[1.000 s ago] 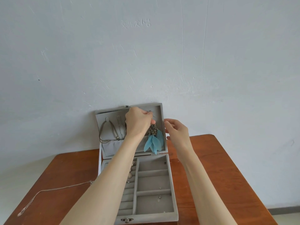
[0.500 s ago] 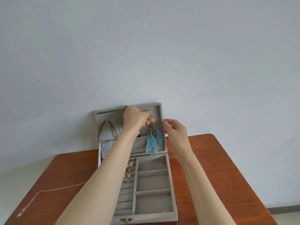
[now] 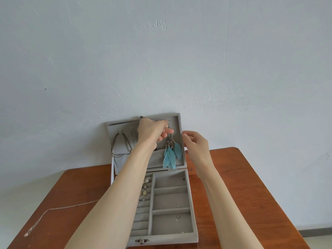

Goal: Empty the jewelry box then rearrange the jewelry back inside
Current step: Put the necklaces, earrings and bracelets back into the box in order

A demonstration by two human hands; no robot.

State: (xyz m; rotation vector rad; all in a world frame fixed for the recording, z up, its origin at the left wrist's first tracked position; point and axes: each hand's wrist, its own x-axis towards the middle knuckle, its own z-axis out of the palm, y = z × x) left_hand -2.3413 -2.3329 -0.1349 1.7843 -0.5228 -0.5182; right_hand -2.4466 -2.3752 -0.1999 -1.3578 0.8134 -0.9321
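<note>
- The grey jewelry box [image 3: 190, 232] sat open on the brown desk [image 3: 251, 203], with its metal clasp [image 3: 142, 241] on the wall nearest the person.
- Inside the box, the right side had three big compartments [image 3: 170, 201]. A few tiny bits lay in them, too small to tell what they were.
- The left side of the box had narrow slots. Small earrings [image 3: 144, 192] sat in the far slots, some drop-shaped and some shiny.
- Left of the box, a thin chain necklace [image 3: 53, 212] lay stretched out on the desk, well apart from the box.
- Both bare arms reached over the box toward its lid.
- The lid [image 3: 177, 141] stood up at the far end of the box, in front of the pale wall [image 3: 161, 60].
- A grey cord necklace [image 3: 119, 141] hung inside the left part of the lid, going down into a pocket there.
- The left hand [image 3: 152, 132] was up at the top of the lid. Its grip was curled, and the fingers pinched the top of the feather earrings [image 3: 170, 153].
- The earrings hung down inside the right part of the lid. They had dark metal chains on top and blue feathers at the bottom.
- The right hand [image 3: 196, 143] was just beside the right edge of the lid. Its grip was loose, with the fingers gently bent and holding nothing. The fingertips were near the lid's edge, but I cannot tell if they touched it.
</note>
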